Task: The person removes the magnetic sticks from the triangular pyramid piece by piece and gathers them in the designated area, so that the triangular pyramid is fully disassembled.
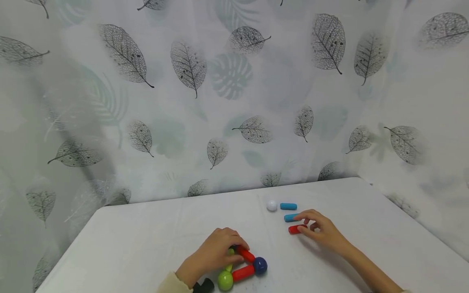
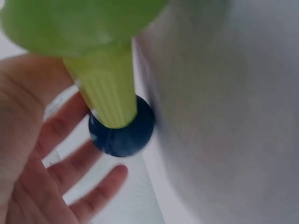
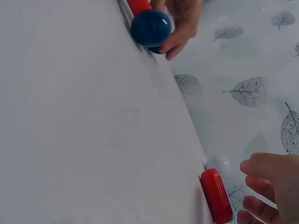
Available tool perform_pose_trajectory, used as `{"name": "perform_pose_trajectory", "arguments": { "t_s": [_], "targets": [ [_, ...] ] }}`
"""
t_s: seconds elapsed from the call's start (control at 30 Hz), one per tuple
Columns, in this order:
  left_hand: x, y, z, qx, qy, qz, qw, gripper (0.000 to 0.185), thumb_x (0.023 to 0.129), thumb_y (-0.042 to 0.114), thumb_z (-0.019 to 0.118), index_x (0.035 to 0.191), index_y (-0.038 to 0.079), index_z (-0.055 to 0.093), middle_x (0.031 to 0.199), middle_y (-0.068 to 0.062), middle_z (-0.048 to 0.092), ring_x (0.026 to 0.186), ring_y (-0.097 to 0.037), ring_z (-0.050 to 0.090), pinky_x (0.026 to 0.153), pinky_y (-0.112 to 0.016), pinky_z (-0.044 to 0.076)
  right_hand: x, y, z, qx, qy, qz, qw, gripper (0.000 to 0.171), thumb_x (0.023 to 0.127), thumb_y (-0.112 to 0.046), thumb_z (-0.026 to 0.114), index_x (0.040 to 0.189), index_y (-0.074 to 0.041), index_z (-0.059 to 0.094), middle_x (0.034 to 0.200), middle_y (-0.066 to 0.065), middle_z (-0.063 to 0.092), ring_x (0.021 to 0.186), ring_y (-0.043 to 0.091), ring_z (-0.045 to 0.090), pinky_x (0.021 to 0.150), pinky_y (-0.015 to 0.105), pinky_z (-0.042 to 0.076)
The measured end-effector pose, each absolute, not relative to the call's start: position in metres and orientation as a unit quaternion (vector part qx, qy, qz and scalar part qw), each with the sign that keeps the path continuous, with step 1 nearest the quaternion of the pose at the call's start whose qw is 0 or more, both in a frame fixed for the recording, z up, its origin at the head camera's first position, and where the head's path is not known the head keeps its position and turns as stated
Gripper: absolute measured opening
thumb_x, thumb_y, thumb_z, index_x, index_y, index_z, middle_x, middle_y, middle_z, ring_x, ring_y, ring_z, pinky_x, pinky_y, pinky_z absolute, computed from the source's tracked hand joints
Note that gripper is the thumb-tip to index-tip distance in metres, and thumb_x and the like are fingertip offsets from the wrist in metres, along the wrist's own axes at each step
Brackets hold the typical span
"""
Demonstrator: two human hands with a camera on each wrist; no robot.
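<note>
My left hand grips a joined frame of rods and balls at its far red rod, thumb on the near side and fingers over the far end. In the frame are a navy ball, a near red rod, a green ball and a yellow-green ribbed rod. That ribbed rod meets another navy ball beside the fingers. My right hand hovers at a loose red rod, thumb and fingers apart; in the right wrist view a gap separates them from the rod.
Beyond the loose red rod lie two blue rods and a white ball on the white table. Black pieces show by the left wrist at the bottom edge. A leaf-patterned curtain hangs behind the table.
</note>
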State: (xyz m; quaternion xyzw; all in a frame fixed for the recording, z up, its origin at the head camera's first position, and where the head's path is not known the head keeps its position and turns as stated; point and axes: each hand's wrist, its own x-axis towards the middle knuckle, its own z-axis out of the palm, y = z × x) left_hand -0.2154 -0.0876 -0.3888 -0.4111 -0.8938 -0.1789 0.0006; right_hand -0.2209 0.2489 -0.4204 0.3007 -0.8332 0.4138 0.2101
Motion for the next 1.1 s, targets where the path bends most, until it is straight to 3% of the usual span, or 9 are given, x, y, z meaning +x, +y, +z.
{"name": "perform_pose_trajectory", "arguments": {
  "t_s": [0.2, 0.4, 0.5, 0.63, 0.73, 0.83, 0.97, 1.1],
  "targets": [
    [-0.208, -0.08, -0.383, -0.38, -0.914, -0.143, 0.008, 0.02, 0.08, 0.031, 0.08, 0.099, 0.028, 0.074, 0.086, 0.018, 0.063, 0.084, -0.004, 0.05, 0.073, -0.023, 0.039, -0.219, 0.241, -0.418, 0.319, -0.823, 0.426, 0.197, 0.028, 0.083, 0.005, 0.072, 0.109, -0.003, 0.067, 0.101, 0.008, 0.064, 0.08, 0.012, 0.052, 0.066, 0.021, 0.052],
    [-0.206, -0.074, -0.383, -0.357, -0.92, -0.159, -0.034, 0.024, 0.078, 0.04, 0.081, 0.097, 0.028, 0.074, 0.078, 0.019, 0.058, 0.075, -0.001, 0.046, 0.068, -0.021, 0.039, -0.215, 0.231, -0.417, 0.34, -0.813, 0.444, 0.159, 0.026, 0.085, 0.003, 0.071, 0.109, -0.006, 0.067, 0.099, 0.008, 0.062, 0.077, 0.009, 0.055, 0.065, 0.021, 0.052],
    [-0.205, -0.072, -0.384, -0.348, -0.918, -0.178, -0.067, 0.027, 0.079, 0.044, 0.079, 0.098, 0.025, 0.074, 0.073, 0.019, 0.056, 0.071, 0.001, 0.047, 0.067, -0.02, 0.038, -0.212, 0.224, -0.417, 0.365, -0.806, 0.452, 0.112, 0.022, 0.088, 0.001, 0.068, 0.109, -0.005, 0.066, 0.099, 0.01, 0.062, 0.079, 0.008, 0.056, 0.067, 0.021, 0.053],
    [-0.202, -0.068, -0.388, -0.336, -0.911, -0.211, -0.114, 0.03, 0.082, 0.045, 0.076, 0.101, 0.023, 0.073, 0.073, 0.019, 0.055, 0.067, 0.001, 0.048, 0.066, -0.02, 0.038, -0.205, 0.214, -0.417, 0.388, -0.794, 0.468, 0.004, 0.02, 0.092, -0.007, 0.066, 0.112, -0.004, 0.065, 0.101, 0.012, 0.064, 0.083, 0.008, 0.058, 0.071, 0.023, 0.054],
    [-0.202, -0.065, -0.394, -0.345, -0.89, -0.265, -0.137, 0.028, 0.084, 0.04, 0.075, 0.103, 0.02, 0.073, 0.077, 0.019, 0.057, 0.069, 0.002, 0.049, 0.066, -0.018, 0.041, -0.2, 0.207, -0.417, 0.391, -0.78, 0.483, -0.072, 0.025, 0.094, -0.012, 0.064, 0.117, -0.004, 0.063, 0.107, 0.012, 0.065, 0.089, 0.01, 0.06, 0.076, 0.025, 0.054],
    [-0.204, -0.063, -0.401, -0.358, -0.855, -0.342, -0.155, 0.024, 0.086, 0.031, 0.075, 0.105, 0.016, 0.073, 0.083, 0.017, 0.061, 0.072, 0.003, 0.051, 0.068, -0.017, 0.045, -0.195, 0.2, -0.416, 0.406, -0.759, 0.498, -0.109, 0.03, 0.095, -0.011, 0.063, 0.123, -0.001, 0.06, 0.114, 0.014, 0.064, 0.095, 0.013, 0.061, 0.08, 0.027, 0.055],
    [-0.208, -0.065, -0.407, -0.357, -0.818, -0.415, -0.175, 0.02, 0.086, 0.022, 0.076, 0.103, 0.013, 0.072, 0.088, 0.013, 0.066, 0.076, 0.001, 0.054, 0.072, -0.018, 0.046, -0.191, 0.193, -0.417, 0.436, -0.735, 0.506, -0.115, 0.033, 0.094, -0.007, 0.063, 0.126, -0.002, 0.057, 0.116, 0.013, 0.063, 0.095, 0.016, 0.061, 0.079, 0.028, 0.055],
    [-0.21, -0.066, -0.409, -0.358, -0.806, -0.435, -0.183, 0.02, 0.085, 0.021, 0.077, 0.102, 0.013, 0.073, 0.09, 0.008, 0.068, 0.076, 0.001, 0.054, 0.072, -0.018, 0.045, -0.189, 0.188, -0.419, 0.454, -0.738, 0.493, -0.083, 0.032, 0.093, -0.008, 0.065, 0.124, -0.006, 0.059, 0.114, 0.009, 0.064, 0.087, 0.016, 0.058, 0.072, 0.026, 0.055]
  ]
}}
